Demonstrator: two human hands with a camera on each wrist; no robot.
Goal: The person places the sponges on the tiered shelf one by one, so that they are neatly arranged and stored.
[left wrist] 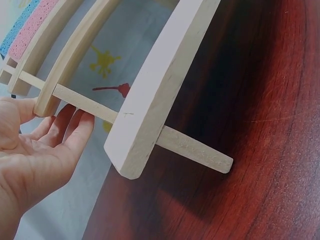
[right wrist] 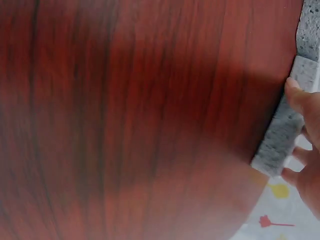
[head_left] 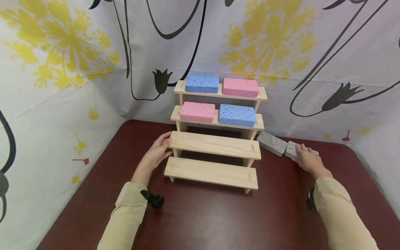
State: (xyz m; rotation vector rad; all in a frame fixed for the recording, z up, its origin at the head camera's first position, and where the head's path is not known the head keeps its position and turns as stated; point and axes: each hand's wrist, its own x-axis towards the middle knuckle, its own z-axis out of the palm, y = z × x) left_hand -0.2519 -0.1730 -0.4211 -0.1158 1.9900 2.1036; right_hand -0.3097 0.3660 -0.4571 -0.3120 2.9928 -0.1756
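Note:
A four-tier wooden display rack [head_left: 215, 144] stands on the table. My left hand [head_left: 155, 153] grips the left end of its second tier from the bottom, thumb on the board and fingers beneath, as the left wrist view shows. Off to the rack's right, my right hand [head_left: 309, 160] holds a grey sponge [right wrist: 281, 131] on the table, thumb along one side and fingers along the other. Another grey sponge [head_left: 272, 143] lies end to end with it, close to the rack. In the head view the hand covers part of the held sponge.
On the top tier sit a blue sponge [head_left: 202, 84] and a pink sponge [head_left: 240, 87]. The tier below carries a pink sponge [head_left: 198, 112] and a blue sponge [head_left: 236, 115]. A flower-patterned cloth [head_left: 200, 52] hangs behind the dark red table [head_left: 212, 218] and along its sides.

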